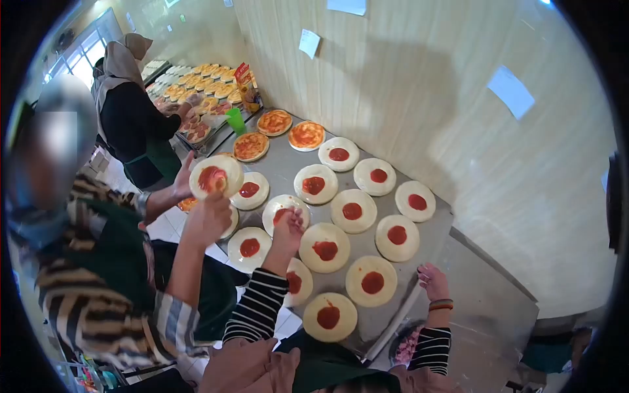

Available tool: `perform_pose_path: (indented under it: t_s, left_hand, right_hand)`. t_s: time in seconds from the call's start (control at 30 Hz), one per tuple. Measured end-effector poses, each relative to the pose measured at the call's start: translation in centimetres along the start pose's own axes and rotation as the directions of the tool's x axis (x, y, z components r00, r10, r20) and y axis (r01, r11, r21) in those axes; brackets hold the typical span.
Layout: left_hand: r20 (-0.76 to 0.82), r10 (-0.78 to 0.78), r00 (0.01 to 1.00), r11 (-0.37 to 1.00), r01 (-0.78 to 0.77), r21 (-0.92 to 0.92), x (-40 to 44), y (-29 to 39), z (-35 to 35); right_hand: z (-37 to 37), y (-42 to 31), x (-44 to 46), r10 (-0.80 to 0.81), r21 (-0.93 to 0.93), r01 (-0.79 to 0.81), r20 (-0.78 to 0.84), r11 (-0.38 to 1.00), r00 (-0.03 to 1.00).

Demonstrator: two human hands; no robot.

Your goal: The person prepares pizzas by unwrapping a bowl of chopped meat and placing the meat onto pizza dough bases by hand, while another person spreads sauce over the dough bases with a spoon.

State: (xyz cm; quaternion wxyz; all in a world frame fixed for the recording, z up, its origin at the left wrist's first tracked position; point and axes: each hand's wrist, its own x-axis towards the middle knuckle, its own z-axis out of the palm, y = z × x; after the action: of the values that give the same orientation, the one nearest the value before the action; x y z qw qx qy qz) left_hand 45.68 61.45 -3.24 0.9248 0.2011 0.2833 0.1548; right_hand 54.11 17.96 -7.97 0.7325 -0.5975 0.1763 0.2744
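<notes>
My left hand (288, 230) hovers over a round dough base (272, 207) with red sauce, covering part of it. Its fingers are curled, and whatever they may hold is hidden. At the right, my right hand (434, 280) is by the metal table's edge, fingers loosely bent and a little apart, with nothing visible in them. Between my hands lie more dough bases, among them one (325, 247) and another (371, 281), each with a blob of sauce (373, 282) in the middle. Closest to me is a further sauced base (329, 317).
At left, a co-worker holds up a dough base (215, 177) with sauce. Bases with spread sauce (306, 135) lie at the back, near a green cup (235, 120). Another person stands by trays of topped pizzas (203, 88). Pink chopped pieces (407, 346) sit below my right forearm.
</notes>
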Motion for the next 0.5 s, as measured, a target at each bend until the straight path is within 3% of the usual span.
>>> perform_pose_path:
  t_s: [0.03, 0.1, 0.17, 0.23, 0.33, 0.4, 0.5]
  left_hand:
    - [-0.105, 0.052, 0.993, 0.997, -0.058, -0.053, 2.3, 1.4, -0.4]
    - [-0.144, 0.049, 0.988, 0.992, -0.065, -0.106, 6.2, 4.9, -1.1]
    - [-0.188, 0.223, 0.956, 0.951, -0.256, -0.172, 9.4, 7.6, -0.8]
    - [-0.388, 0.300, 0.871, 0.915, -0.378, -0.141, 14.0, 10.7, 0.0]
    - [-0.490, 0.233, 0.840, 0.893, -0.384, -0.234, 18.3, 13.6, 0.9]
    - [-0.611, 0.102, 0.785, 0.901, -0.333, -0.278, 21.1, 15.3, 0.7]
    - [-0.540, 0.216, 0.814, 0.873, -0.408, -0.266, 22.6, 16.4, 0.3]
  right_hand:
    - [0.7, -0.5, 0.7, 0.010, -0.004, -0.010, 0.005, 1.000, 1.000]
    - [1.7, -1.2, 1.3, 0.089, 0.011, -0.088, -0.049, 0.996, 0.995]
    - [2.2, -1.7, 1.6, 0.119, -0.002, -0.120, -0.059, 0.993, 0.991]
    - [3.0, -2.1, 2.6, 0.145, -0.035, -0.147, -0.062, 0.988, 0.987]
    - [2.7, -1.8, 2.1, 0.223, 0.045, -0.222, -0.038, 0.974, 0.974]
    - [2.8, -1.6, 2.4, 0.229, 0.067, -0.225, -0.064, 0.972, 0.971]
    - [3.6, -1.6, 2.5, 0.240, 0.105, -0.228, -0.113, 0.968, 0.964]
